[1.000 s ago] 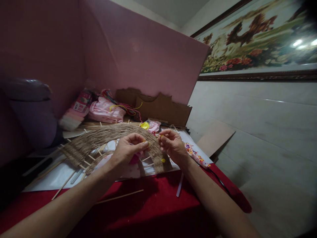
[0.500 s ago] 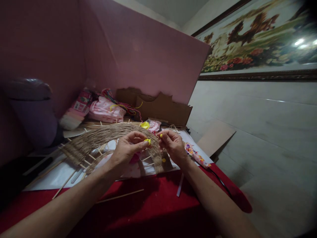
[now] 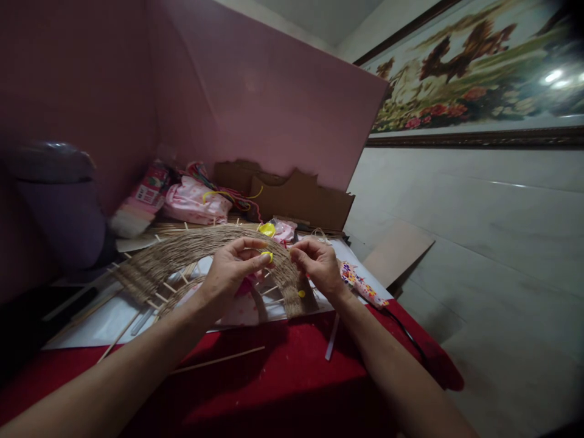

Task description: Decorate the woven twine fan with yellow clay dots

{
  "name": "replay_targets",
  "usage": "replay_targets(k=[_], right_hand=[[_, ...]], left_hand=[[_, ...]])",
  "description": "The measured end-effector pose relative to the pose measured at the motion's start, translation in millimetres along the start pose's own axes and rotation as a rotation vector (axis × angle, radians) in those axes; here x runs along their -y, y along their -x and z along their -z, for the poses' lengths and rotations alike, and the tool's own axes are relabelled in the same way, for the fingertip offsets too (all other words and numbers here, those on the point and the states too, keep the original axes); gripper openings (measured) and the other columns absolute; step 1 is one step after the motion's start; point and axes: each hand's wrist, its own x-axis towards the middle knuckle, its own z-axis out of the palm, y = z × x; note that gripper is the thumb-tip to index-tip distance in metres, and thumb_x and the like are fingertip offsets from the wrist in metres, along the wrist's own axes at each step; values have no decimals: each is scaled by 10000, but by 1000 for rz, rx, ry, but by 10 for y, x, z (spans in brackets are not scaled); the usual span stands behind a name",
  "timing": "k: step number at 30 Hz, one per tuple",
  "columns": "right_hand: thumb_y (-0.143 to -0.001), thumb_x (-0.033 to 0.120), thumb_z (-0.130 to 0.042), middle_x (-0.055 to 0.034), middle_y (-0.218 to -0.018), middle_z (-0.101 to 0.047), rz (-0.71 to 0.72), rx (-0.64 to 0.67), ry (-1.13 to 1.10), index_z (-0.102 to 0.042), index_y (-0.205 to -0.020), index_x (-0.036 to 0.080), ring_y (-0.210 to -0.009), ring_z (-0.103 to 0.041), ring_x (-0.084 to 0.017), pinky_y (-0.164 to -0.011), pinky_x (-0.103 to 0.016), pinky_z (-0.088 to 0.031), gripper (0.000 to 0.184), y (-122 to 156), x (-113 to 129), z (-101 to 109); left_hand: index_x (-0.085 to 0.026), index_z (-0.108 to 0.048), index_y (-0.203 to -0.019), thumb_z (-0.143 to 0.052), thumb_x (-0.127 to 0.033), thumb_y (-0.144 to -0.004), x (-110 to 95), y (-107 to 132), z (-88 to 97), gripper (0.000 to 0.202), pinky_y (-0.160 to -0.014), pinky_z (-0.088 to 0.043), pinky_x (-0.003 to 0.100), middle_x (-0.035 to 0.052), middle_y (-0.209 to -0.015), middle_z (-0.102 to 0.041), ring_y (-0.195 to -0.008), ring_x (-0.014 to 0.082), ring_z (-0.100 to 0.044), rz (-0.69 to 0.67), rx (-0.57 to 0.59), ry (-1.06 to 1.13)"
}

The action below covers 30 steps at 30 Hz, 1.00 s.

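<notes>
Between the thumb and fingers of my left hand (image 3: 235, 267) is a small lump of yellow modelling clay (image 3: 267, 257). My right hand (image 3: 318, 260) is closed in a pinch just to its right, and what the fingertips hold, if anything, is hidden. Below both hands lies an arched panel woven from brown twine (image 3: 196, 243), with thin sticks poking out of its edges. A small yellow dot (image 3: 302, 294) sits on the panel's right end. Behind my hands is a larger yellow piece (image 3: 267, 229) in clear wrapping.
A patterned glue gun (image 3: 360, 286) with a black cord lies at the right. Pink fabric (image 3: 196, 204), bundled cords and torn cardboard (image 3: 301, 198) stand at the back. A purple bin (image 3: 61, 213) is at left. A loose stick (image 3: 219, 360) rests on the red cloth (image 3: 283, 377).
The small yellow ball at my right fingertips no longer shows. My left hand, still pinching its yellow clay, has shifted slightly left and up.
</notes>
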Motion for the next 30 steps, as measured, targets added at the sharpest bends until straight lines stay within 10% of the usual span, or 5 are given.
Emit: replay_targets(k=[30], right_hand=[[-723, 60, -554, -21, -775, -619, 371, 36, 621, -629, -779, 207, -761, -560, -171, -711, -288, -416, 174, -17, -67, 47]], left_hand=[[-138, -646, -785, -792, -216, -576, 27, -28, 23, 267, -484, -463, 191, 21, -664, -683, -600, 139, -652, -24, -57, 0]])
